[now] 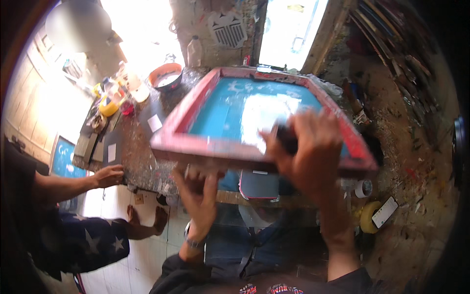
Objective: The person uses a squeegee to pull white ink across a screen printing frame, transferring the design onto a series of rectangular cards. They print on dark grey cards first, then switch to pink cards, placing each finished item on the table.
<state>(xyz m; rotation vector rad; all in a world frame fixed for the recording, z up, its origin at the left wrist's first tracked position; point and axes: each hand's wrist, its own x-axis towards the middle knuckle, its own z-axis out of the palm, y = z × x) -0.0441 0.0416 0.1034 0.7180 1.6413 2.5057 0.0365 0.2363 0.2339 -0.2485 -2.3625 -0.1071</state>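
Observation:
A screen-printing frame (182,150) with red-painted wooden rails and a blue mesh (220,112) is raised at its near edge above the table. My left hand (199,196) grips the near rail from below, its fingers partly hidden by the wood. Over the mesh's near right part, my right hand (311,147) is closed around a dark squeegee-like tool (285,138), blurred by motion. Below the near rail, a dark flat piece (259,186) with a reddish edge lies at the table's front.
At left, another person's hand (108,175) rests by a dark piece with a white label (112,153). An orange bowl (165,77) and bottles (111,88) stand behind on the stained table (134,161). At right are a tape roll (363,188) and a phone (385,212) on a yellow round object.

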